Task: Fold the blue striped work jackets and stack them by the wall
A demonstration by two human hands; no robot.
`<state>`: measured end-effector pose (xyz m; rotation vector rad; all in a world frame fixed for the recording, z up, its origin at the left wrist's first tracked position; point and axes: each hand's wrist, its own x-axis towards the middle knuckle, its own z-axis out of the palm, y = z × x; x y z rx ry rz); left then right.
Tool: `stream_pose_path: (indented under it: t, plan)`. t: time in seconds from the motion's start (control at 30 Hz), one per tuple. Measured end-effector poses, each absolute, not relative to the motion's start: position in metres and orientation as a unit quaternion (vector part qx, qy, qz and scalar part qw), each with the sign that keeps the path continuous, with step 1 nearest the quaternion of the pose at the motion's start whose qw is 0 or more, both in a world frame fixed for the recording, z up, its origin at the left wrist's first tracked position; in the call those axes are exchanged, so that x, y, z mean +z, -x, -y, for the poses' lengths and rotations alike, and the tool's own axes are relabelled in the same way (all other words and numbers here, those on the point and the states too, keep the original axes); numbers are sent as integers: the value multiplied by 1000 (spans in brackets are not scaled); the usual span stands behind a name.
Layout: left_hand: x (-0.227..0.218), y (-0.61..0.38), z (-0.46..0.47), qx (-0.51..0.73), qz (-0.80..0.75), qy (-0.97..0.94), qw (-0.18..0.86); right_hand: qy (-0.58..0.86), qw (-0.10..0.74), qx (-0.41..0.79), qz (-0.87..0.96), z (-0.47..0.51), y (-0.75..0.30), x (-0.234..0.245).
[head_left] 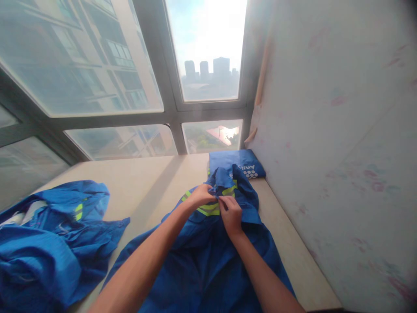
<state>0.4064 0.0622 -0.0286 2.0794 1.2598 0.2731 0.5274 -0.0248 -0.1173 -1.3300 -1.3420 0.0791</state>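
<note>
A blue work jacket (202, 265) with yellow-green stripes lies spread in front of me, its collar end (224, 178) pointing toward the window. My left hand (202, 195) pinches the fabric just below the collar. Right beside it, the fingers of my right hand (231, 213) are closed on the jacket's front edge. The two sets of fingertips nearly meet there. Whether they hold a button or some other fastener between them is too small to make out.
To the left lies a second, crumpled blue garment (42, 248) with a yellow-green stripe. A folded blue item with white print (257, 167) rests beyond the collar. Both are on a pale ledge (153, 182), between windows (208, 43) and a flower-patterned wall (339, 143) at right.
</note>
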Motion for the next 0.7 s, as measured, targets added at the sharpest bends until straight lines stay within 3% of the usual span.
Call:
stream_pose_path:
  t: [0.27,0.7]
  plan:
    - [-51,-400,-57,137,-509,-765,372,560,607,100,555,37,-531,-150]
    - [-68,-424,-52,153,-539,-775,291,572,612,110,535,37,-534,-153]
